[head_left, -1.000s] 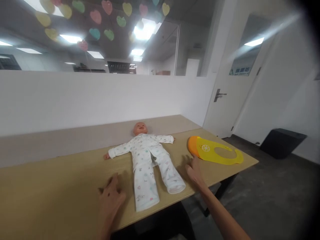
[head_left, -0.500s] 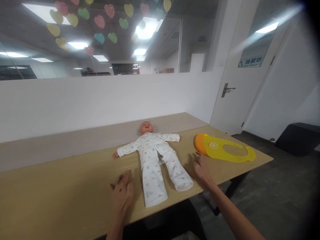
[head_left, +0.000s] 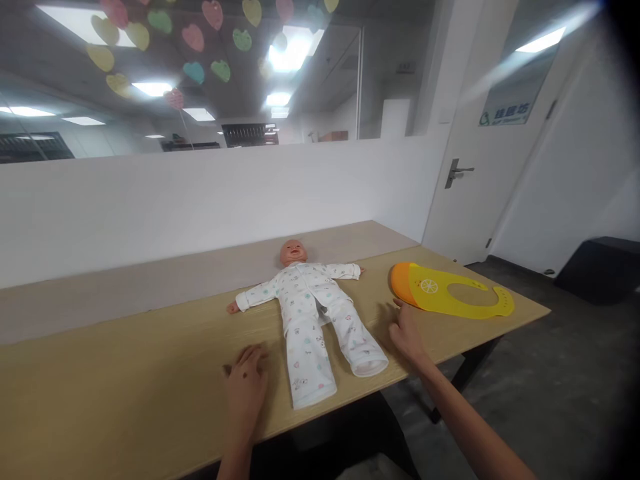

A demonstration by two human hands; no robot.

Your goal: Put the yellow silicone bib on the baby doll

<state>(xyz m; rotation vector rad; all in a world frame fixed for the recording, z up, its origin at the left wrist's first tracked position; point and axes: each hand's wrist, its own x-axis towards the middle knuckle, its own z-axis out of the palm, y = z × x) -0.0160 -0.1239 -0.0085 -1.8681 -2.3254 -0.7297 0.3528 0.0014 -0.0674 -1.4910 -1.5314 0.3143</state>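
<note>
A baby doll [head_left: 307, 293] in white patterned pyjamas lies on its back on the table, arms spread and legs toward me. Its trouser cuffs hang loose past the feet, which do not show. My left hand [head_left: 247, 383] rests left of the doll's legs, fingers loosely bent and holding nothing. Right of the legs is my right hand [head_left: 407, 337], its index finger stretched toward the bib and the other fingers curled, with nothing in its grasp. Just beyond that fingertip, a yellow bib [head_left: 435, 310] with an orange pocket [head_left: 401, 283] lies flat.
The wooden table [head_left: 150, 373] runs along a white wall [head_left: 200, 200] with a window above. A grey strip [head_left: 125, 283] borders its back. At the right stand a white door [head_left: 480, 207] and a dark block-like object [head_left: 600, 277] on the floor.
My left hand's fingers have bent in a little from a more stretched pose. The right hand stays nearly in place. The view has shifted slightly; the doll and bib lie as before.
</note>
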